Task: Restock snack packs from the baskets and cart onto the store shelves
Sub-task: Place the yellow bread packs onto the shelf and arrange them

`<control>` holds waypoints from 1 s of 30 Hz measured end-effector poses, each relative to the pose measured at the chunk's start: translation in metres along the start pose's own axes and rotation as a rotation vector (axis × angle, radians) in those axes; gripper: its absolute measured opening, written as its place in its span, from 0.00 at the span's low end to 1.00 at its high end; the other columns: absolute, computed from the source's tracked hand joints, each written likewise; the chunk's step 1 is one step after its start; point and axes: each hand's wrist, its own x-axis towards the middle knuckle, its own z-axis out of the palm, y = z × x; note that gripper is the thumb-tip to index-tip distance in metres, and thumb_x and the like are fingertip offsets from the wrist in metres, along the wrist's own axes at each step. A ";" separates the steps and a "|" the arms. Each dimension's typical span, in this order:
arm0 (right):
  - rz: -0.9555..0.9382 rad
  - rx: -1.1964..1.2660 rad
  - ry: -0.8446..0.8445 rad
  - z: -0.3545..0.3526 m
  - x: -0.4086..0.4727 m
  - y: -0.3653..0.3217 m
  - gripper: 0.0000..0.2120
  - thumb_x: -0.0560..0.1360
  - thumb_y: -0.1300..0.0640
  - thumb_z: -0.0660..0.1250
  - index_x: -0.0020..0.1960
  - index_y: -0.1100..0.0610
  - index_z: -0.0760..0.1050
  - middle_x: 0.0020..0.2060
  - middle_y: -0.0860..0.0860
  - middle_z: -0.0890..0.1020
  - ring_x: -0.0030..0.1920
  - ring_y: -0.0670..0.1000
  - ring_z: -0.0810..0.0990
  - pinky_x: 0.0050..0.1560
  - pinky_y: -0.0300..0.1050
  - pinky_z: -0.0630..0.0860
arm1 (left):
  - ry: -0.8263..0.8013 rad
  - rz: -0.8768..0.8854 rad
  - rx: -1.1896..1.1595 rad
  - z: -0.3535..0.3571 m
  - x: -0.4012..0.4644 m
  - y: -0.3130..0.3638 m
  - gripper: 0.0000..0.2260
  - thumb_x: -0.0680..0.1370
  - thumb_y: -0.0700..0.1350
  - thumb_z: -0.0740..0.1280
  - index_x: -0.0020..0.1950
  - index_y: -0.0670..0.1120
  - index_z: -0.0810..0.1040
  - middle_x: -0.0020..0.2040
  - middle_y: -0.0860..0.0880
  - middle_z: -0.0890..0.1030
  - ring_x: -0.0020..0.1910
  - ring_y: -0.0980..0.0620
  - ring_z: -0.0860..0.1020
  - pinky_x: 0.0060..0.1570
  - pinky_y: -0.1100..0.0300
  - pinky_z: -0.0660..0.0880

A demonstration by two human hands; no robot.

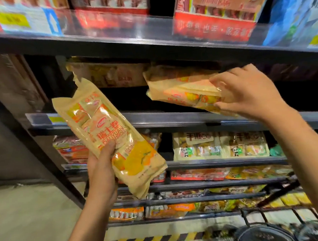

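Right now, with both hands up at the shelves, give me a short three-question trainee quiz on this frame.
1. True or false: each hand holds its own snack pack.
2. Which pack is nearer the shelf opening: A) the one in the left hand, B) the one in the right hand?
3. What animal is printed on the packs on the shelf below?

Key
1. True: the left hand grips the left pack by its lower part; the right hand pinches the right pack at its end.
2. B: the right pack is held at the mouth of the second shelf.
3. A panda, on the panda packs.
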 end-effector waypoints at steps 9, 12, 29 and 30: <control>0.212 -0.161 -0.182 0.013 0.033 -0.015 0.19 0.80 0.41 0.68 0.64 0.52 0.76 0.50 0.58 0.78 0.59 0.67 0.77 0.62 0.64 0.70 | -0.039 -0.056 0.035 -0.002 0.006 0.000 0.14 0.81 0.44 0.68 0.66 0.53 0.76 0.49 0.56 0.87 0.49 0.55 0.86 0.45 0.56 0.79; 0.226 -0.145 -0.150 0.032 0.037 -0.018 0.14 0.81 0.45 0.67 0.61 0.53 0.76 0.45 0.55 0.75 0.57 0.65 0.78 0.60 0.63 0.71 | -0.050 -0.071 0.041 -0.001 0.003 -0.001 0.17 0.81 0.43 0.68 0.69 0.52 0.75 0.49 0.57 0.87 0.48 0.55 0.86 0.44 0.57 0.79; 0.403 0.082 -0.234 0.094 0.025 -0.076 0.38 0.77 0.25 0.38 0.78 0.42 0.62 0.66 0.66 0.73 0.63 0.71 0.71 0.64 0.62 0.68 | -0.097 -0.123 0.019 0.005 0.004 0.017 0.12 0.79 0.46 0.68 0.62 0.54 0.78 0.51 0.53 0.87 0.48 0.52 0.86 0.46 0.52 0.79; 0.409 0.095 -0.271 0.090 0.029 -0.077 0.38 0.77 0.24 0.38 0.79 0.41 0.61 0.67 0.66 0.72 0.65 0.71 0.70 0.65 0.63 0.68 | -0.099 -0.119 0.024 0.005 0.005 0.019 0.13 0.78 0.47 0.68 0.62 0.53 0.78 0.51 0.53 0.87 0.48 0.52 0.86 0.46 0.51 0.79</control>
